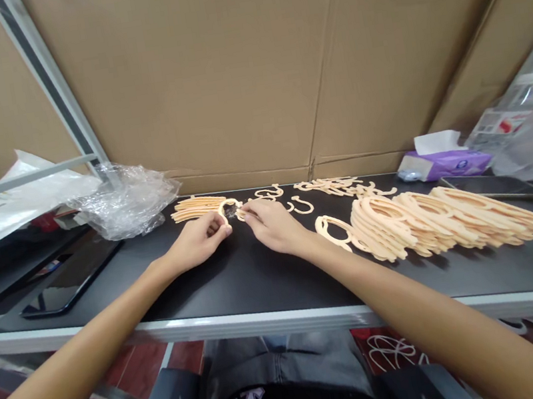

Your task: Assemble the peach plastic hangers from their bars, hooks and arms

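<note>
Tabletop (270,286), forearms (114,325) converging, fingers (216,225) pinching curved piece (222,210)

The left forearm (109,329) and right forearm (392,291), both bare, cross the front edge of the table (260,288) and slant inward. The left hand (204,236) and right hand (273,222) sit near each other, between front and back edges, backs upward, thumbs and fingers pinched together.
</note>
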Demonstrator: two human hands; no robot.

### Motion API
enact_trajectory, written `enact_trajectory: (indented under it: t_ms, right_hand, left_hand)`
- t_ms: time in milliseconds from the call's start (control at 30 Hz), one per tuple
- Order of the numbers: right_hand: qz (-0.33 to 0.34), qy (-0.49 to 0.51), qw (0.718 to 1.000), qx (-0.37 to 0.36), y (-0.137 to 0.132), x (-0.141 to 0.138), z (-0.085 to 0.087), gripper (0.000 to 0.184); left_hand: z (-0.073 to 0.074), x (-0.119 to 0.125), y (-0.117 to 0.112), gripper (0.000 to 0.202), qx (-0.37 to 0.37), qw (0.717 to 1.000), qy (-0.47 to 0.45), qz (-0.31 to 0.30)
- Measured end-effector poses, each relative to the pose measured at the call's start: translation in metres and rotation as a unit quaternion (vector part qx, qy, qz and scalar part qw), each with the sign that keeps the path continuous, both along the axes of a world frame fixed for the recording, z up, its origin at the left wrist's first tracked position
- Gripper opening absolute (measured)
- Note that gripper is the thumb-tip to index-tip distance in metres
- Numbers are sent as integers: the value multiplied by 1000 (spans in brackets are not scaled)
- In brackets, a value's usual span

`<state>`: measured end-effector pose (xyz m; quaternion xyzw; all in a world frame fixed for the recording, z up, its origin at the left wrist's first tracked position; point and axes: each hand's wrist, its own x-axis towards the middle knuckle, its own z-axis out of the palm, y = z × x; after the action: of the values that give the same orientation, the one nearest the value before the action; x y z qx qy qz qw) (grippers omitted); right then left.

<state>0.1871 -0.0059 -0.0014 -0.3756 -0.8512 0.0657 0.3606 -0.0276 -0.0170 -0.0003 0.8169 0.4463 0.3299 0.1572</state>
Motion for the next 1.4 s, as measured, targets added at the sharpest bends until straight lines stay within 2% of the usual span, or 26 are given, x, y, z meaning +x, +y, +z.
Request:
enact_trajectory:
  t_ms: [133, 267, 433, 633, 733, 867, 1000, 1167, 1400]
  right_hand:
    - [56, -17, 998, -37, -5, -1, 3, 20]
    - [60, -25, 995, -82, -9, -2, 7, 22]
    - [52, -17, 994, -95, -9, -1, 10, 23]
    - [48, -4, 993, -111, -7, -1, 8, 23]
    - [44, 0, 991, -126, -6, -1, 8, 24]
    - [40, -1, 991, -131, -7, -1, 8, 24]
    - [45, -8, 991, -127, -9, 0, 11, 25]
    - [52, -19, 990, -130, -12, 4, 16, 26]
    - [87, -41, 989, -110, -8, 6, 10, 23]
  left_hand:
    - [-1, 0, 2, 32, 15, 997, -73, 10]
    - [0, 0, 1, 36, 42, 994, -103, 21]
    - [0, 0, 1, 45, 8, 995, -96, 26]
    - [1, 1, 2, 36, -20, 992, -124, -9]
    - [1, 0, 3, 34, -49, 992, -111, -40]
    - [1, -2, 4, 35, -63, 994, -70, -50]
    - [4, -1, 2, 28, -44, 997, -34, -59]
    - [4, 0, 0, 30, -3, 996, -64, -55]
    - [-1, -2, 1, 25, 70, 996, -42, -27]
